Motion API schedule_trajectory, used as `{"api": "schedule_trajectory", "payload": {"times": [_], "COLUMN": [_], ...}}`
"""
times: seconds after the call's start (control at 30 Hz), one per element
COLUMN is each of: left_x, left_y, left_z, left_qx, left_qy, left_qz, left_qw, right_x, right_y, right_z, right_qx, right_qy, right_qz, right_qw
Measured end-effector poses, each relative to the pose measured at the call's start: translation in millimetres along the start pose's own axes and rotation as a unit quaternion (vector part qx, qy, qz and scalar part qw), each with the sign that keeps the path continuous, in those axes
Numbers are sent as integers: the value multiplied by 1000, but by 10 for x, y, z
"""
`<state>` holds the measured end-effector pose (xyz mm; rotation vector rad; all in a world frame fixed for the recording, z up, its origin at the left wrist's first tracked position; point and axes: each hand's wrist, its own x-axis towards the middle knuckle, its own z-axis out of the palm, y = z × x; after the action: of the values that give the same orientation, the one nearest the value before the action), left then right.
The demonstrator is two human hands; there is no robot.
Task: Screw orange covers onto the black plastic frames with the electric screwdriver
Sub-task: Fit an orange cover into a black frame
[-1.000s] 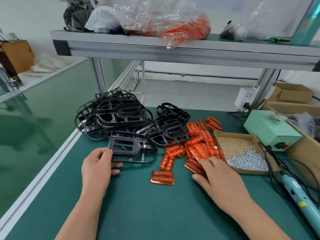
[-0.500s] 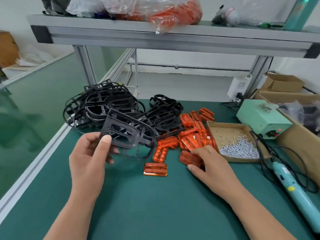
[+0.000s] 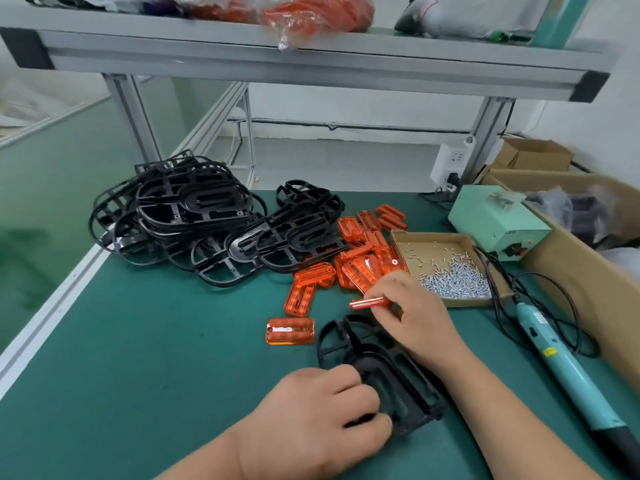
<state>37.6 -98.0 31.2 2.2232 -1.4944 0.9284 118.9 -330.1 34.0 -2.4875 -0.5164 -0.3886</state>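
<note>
Green bench mat (image 3: 156, 341): L hand (image 3: 311, 420) fingers curled round black frame (image 3: 415, 400); R hand (image 3: 419, 320) fingers pinch orange cover (image 3: 367, 302) edge-on.

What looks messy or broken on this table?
Nothing looks broken or spilled. The black frames lie in a tangled heap and the orange covers in a loose pile beside them, with a lone orange cover lying nearer the person. The screws all lie inside their cardboard tray.
</note>
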Motion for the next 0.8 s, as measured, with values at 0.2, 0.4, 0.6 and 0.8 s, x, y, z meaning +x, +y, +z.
{"api": "schedule_trajectory", "payload": {"times": [0.2,0.4,0.6,0.8], "left_x": [-8,-9,40,-22], "left_y": [-82,-69,-96,-157], "left_z": [-2,-42,-40,30], "left_qx": [-59,-117,-162,-201], "left_qy": [-110,-160,-134,-101], "left_qz": [-78,-158,-165,-192], "left_qw": [989,967,964,955], "right_x": [-64,-346,-801,-974], "right_y": [54,-94,-199,-302], "right_z": [-151,-302,-319,-165], "right_qx": [100,113,17,-190], "right_qy": [52,33,31,31], "right_qz": [55,27,-22,-115], "right_qw": [992,993,999,975]}}
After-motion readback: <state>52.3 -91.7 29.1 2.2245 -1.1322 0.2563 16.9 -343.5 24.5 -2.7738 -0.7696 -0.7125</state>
